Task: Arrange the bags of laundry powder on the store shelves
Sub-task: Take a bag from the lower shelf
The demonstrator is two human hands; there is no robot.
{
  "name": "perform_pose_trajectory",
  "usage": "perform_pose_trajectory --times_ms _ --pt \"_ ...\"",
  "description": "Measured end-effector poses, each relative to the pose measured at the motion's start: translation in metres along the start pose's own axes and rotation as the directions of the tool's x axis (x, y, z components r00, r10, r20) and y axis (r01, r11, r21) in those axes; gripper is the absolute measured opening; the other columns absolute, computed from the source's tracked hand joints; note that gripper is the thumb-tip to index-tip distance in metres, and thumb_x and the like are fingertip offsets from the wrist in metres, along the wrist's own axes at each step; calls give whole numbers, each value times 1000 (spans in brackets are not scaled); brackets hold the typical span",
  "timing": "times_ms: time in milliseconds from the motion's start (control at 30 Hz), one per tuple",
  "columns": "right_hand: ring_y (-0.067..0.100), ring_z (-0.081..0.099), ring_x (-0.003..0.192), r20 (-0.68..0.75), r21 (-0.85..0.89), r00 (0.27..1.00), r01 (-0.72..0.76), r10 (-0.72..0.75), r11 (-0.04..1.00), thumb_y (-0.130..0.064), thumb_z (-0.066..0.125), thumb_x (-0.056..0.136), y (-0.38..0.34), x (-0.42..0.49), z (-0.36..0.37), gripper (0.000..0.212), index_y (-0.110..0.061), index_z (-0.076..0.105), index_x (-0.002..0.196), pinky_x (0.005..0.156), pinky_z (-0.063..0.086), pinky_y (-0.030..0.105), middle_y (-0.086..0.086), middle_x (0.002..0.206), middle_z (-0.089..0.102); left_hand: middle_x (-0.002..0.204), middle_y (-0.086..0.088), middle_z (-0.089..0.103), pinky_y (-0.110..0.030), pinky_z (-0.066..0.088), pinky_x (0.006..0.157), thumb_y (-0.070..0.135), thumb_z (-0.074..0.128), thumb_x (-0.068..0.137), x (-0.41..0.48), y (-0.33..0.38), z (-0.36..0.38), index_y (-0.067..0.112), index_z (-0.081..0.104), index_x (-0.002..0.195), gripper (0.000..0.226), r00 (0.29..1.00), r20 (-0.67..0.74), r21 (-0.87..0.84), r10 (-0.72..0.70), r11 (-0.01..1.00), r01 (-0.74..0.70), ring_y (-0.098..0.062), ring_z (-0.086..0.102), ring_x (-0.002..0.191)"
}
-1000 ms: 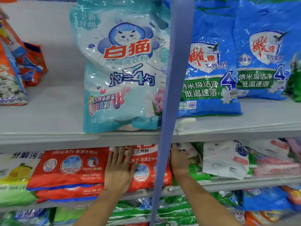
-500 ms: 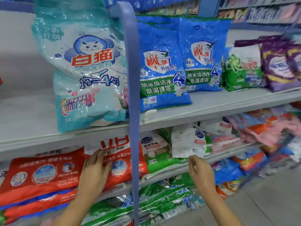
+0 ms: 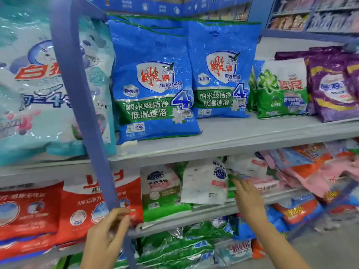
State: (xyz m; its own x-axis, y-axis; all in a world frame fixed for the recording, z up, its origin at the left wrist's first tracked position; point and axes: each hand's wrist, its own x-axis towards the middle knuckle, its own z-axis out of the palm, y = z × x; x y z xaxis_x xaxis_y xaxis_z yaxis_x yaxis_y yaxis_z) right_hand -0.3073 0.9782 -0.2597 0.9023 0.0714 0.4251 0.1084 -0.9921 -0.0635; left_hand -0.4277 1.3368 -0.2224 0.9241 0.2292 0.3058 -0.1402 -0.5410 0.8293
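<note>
Target judged to be the slumped white bag (image 3: 204,183) on the middle shelf (image 3: 206,215), lying up and slightly left of the right hand (image 3: 249,202), which is clearly the nearer one. The left hand (image 3: 105,235) is placed well apart to the left, past the blue upright post (image 3: 77,94) and in front of a red bag (image 3: 83,202). The white bag's long axis is seen running roughly top to bottom in view, leaning back into the shelf, with the handle cut-outs at the lower front end, so it is judged to be upside down or flopped forward. The right hand is held with fingers stretched forward, nothing gripped; the tips are at a blurred green-blue pack (image 3: 240,176) wedged between the white bag and a second white bag (image 3: 246,166) behind it, contact cannot be told. The left hand is loosely curled, nothing held, fingertips close to the post. White bag look: soft plastic, creased, mostly white with a blue logo and a pink label, sagging against a green-and-white bag (image 3: 161,193) to its left. Blue bags (image 3: 153,84) are stood upright on the shelf above.
</note>
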Motion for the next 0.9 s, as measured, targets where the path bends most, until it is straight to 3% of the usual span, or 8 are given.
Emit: perform_pose_trajectory --times_ms 100,200,267,400,500,633,800,900 --pt "39 64 100 25 -70 969 247 -246 967 19 73 32 22 32 26 102 -8 51 128 75 57 45 23 121 60 71 17 70 -7 46 65 8 69 83 0 21 36 51 63 86 43 998 -53 -34 -21 999 19 8 61 62" --pt "35 38 133 80 -97 864 502 -496 859 19 67 30 37 50 52 127 -25 32 144 97 42 56 19 147 36 79 -4 72 -22 51 71 4 62 86 -2 37 68 44 69 81 42 988 -38 -102 -148 984 144 -7 65 69" --pt "31 28 139 137 -53 806 586 -576 808 13 73 27 42 56 59 132 -31 31 145 100 36 57 14 151 30 89 -4 71 -23 50 75 8 62 86 -6 45 80 45 68 78 39 977 -38 -83 -211 975 208 -6 62 82" --pt "26 39 131 146 55 740 657 -657 752 4 82 24 50 60 60 126 -35 42 137 97 38 50 8 144 43 72 1 73 -6 46 60 1 63 85 -17 53 92 50 63 81 49 961 -153 -49 -232 973 227 5 62 61" --pt "26 58 117 33 211 784 601 -620 771 0 87 33 40 66 47 99 -34 59 123 90 47 51 6 133 56 74 8 73 -7 46 59 4 66 84 -26 53 95 46 64 85 42 951 -200 9 -235 970 242 7 61 57" --pt "29 63 110 -193 535 893 444 -407 719 -7 74 78 11 75 21 22 -18 76 97 89 52 49 3 114 69 71 7 72 -19 50 64 13 66 86 -32 52 92 44 63 90 31 964 -160 77 -214 970 229 1 63 60" --pt "9 62 100 -196 763 948 308 -251 568 1 56 89 11 69 -13 30 -23 71 101 87 42 13 -9 103 68 76 7 73 -20 52 68 12 67 86 -37 51 84 49 61 91 38 951 -142 75 -274 955 286 -3 66 66" --pt "0 60 91 -199 827 973 233 -121 511 -9 50 95 11 57 -41 28 -34 62 98 79 41 3 -20 94 64 107 7 71 -25 49 92 27 71 83 -39 49 106 53 52 115 45 899 91 163 -428 897 410 -6 63 104"
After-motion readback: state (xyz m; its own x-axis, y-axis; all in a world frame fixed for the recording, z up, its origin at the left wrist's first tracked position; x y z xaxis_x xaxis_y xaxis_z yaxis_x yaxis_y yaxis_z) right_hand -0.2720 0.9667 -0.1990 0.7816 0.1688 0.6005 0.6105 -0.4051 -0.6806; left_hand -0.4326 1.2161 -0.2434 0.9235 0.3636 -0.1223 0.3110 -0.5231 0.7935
